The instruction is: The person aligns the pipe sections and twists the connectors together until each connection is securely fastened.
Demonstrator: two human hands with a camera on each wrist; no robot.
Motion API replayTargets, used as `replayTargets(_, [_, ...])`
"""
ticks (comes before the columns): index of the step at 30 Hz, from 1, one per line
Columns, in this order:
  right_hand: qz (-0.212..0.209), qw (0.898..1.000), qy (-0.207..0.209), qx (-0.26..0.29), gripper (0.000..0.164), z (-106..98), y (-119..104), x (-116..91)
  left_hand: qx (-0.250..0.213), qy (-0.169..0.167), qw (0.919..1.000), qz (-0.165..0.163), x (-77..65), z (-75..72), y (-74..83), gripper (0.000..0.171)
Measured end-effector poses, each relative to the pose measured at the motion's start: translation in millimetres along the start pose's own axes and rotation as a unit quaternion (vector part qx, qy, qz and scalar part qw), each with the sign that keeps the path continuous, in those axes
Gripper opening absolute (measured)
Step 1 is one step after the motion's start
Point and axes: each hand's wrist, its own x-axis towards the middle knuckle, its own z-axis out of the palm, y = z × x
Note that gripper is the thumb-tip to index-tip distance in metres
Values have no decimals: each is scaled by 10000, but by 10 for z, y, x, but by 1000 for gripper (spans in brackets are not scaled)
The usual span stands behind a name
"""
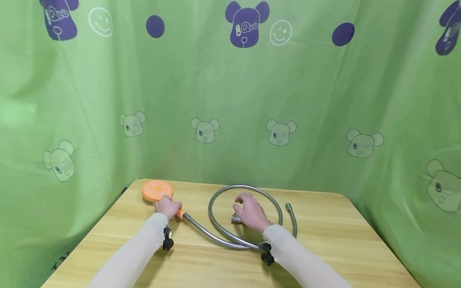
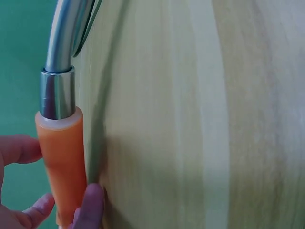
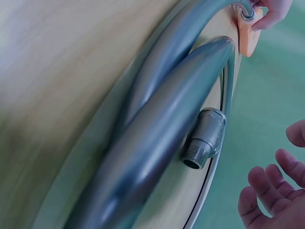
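An orange shower head lies at the far left of the table. My left hand grips its orange handle, with thumb and fingers on either side of it. A silver shower hose joins the handle's end and curves into a large loop toward the middle. Inside the loop sits a small metal fitting with a threaded end. My right hand hovers beside this fitting, fingers loosely bent and holding nothing, as the right wrist view shows.
The hose's free end points up and away on the right side of the loop. The wooden table is surrounded by a green curtain printed with bears, at the back and both sides. A black wrist camera is strapped to each sleeve.
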Motion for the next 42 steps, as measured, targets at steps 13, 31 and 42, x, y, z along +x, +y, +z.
replayTargets(13, [223, 9996, -83, -123, 27, -109, 176, -27, 1002, -18, 9942, 399, -24, -62, 200, 53])
replayTargets(31, [444, 9980, 116, -427, 26, -326, 509, -176, 1246, -608, 9823, 1262, -265, 157, 656, 44])
replayTargets(42, [435, 9971, 208, -590, 24, -430, 625, -248, 1141, -1021, 9686, 1958, -318, 329, 808, 43])
